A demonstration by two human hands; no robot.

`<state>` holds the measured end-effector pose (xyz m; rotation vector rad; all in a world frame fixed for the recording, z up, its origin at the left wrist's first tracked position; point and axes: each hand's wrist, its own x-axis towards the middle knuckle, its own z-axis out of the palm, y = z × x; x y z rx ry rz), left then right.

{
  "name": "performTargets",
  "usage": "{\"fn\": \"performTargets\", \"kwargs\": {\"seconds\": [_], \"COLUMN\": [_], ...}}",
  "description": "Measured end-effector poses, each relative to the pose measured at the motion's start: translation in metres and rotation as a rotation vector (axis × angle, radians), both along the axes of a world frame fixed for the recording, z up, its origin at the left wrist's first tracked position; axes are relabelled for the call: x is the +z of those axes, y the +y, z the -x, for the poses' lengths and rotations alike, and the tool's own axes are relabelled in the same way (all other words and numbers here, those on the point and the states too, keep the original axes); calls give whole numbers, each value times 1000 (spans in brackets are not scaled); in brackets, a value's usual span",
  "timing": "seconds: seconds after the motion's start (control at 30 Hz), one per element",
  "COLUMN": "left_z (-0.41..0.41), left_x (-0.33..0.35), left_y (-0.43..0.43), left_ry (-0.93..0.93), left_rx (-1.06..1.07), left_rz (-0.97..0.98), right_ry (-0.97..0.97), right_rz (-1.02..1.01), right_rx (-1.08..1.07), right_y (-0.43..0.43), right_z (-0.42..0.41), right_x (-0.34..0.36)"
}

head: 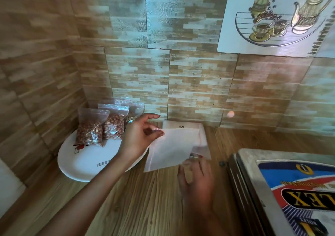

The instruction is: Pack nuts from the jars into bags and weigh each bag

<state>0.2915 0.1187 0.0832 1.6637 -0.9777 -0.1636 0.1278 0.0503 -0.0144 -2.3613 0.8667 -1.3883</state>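
Right by the camera sits the big scale (pixel 272 163), cut off at the picture's edge. Its screen is not in view. Next in size is the white plate (pixel 85 165) on the wooden table (pixel 145 199). Full bags (pixel 90 128) of nuts stand on the plate's far side, near the wall.

The empty bag (pixel 170 148) is held up just over the table, between the plate and the scale. Behind it lies a flat pile of spare bags (pixel 199 134).

The left hand (pixel 139 136) pinches the bag's top corner with thumb and one finger. Its other fingers are spread wide. The right hand (pixel 195 177) curls its fingers on the bag's lower edge.

I think the bag is being opened. It is thin and slippery, so the small pinch could slip and drop it. Two bags could also be stuck together. The left arm hangs over the plate, so a bump could tip the full bags.

No jars are in view. The right fingertips are hidden behind the hand. I cannot tell if the bag's mouth is open.
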Motion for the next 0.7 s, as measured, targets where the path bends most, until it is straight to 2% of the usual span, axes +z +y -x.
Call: {"fn": "performTargets", "kwargs": {"seconds": [0.07, 0.13, 0.37, 0.57, 0.7], "left_z": [7, 21, 73, 101, 121], "left_x": [13, 24, 49, 58, 59], "left_y": [14, 25, 51, 66, 64], "left_ry": [-25, -78, -100, -74, 44], "left_rx": [-76, -154, -418, -455, -498], "left_rz": [-101, -187, -215, -167, -113], "right_ry": [-136, -153, 170, 205, 188], "right_rz": [81, 120, -76, -271, -278], "right_rx": [33, 92, 306, 545, 473], "right_y": [9, 13, 12, 32, 44], "right_z": [8, 19, 58, 107, 135], "right_x": [34, 66, 112, 131, 130]}}
